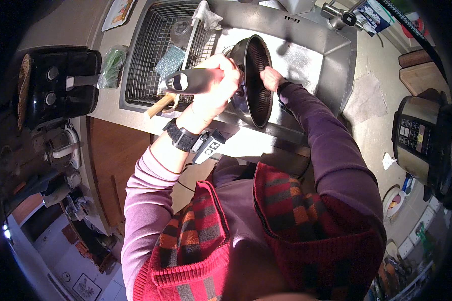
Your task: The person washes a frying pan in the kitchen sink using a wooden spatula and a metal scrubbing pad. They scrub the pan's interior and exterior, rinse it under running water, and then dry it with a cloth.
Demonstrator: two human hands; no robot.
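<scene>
A dark frying pan point(258, 81) is tilted up on its side over the stainless steel sink point(305, 60), its inside turned toward the right. My left hand point(222, 81) grips the pan close to where its dark handle point(190, 81) joins; the handle's end with a hanging hole points left. My right hand point(272, 79) reaches to the inner face of the pan, fingers curled against it. Whether those fingers hold anything is hidden.
A wire drying basket point(150, 49) fills the sink's left side, holding a blue-grey sponge point(170, 60). A wooden handle point(160, 105) juts over the front edge. The faucet point(337, 17) stands back right; a multicooker point(414, 139) is right, a black air fryer point(64, 98) left.
</scene>
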